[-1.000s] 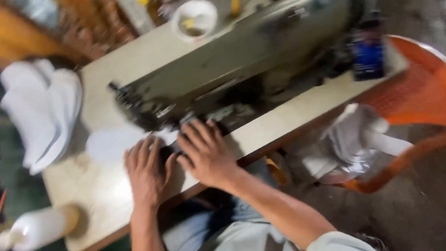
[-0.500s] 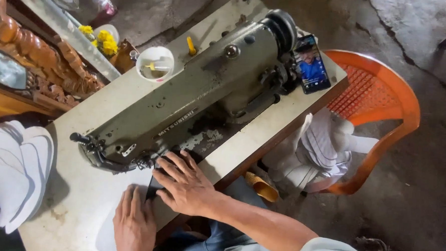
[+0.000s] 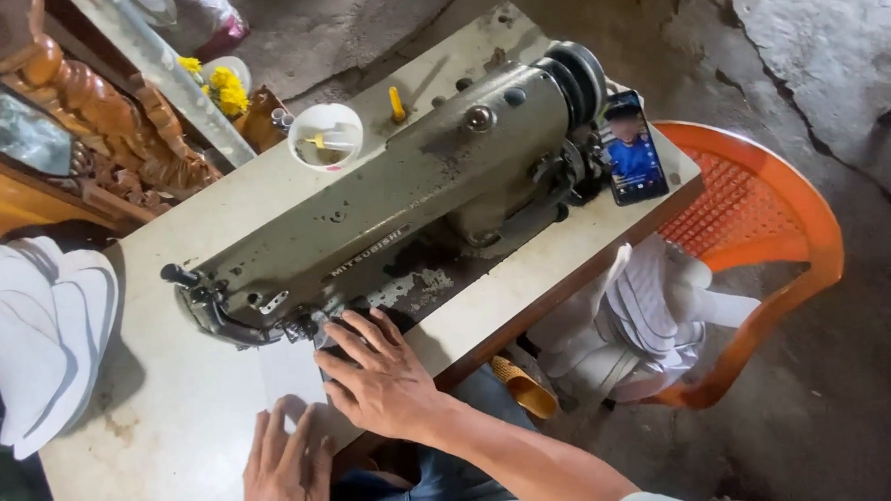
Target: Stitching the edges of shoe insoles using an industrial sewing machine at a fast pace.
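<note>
Fabric (image 3: 295, 369), a pale piece, lies flat on the table (image 3: 158, 408) under the sewing machine (image 3: 398, 193) needle end. Right hand (image 3: 385, 378) presses on it with fingers spread, gripping nothing; left hand (image 3: 286, 464) lies flat nearer the table edge, also unclenched. Compared with 0.5 seconds ago, both hands sit much the same; the view has shifted slightly.

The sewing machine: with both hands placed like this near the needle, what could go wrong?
The right hand has its fingertips right at the needle area of the sewing machine, so a stitch might catch them. The left hand only flattens the white fabric, which may slip. The phone leans near the table edge.
</note>
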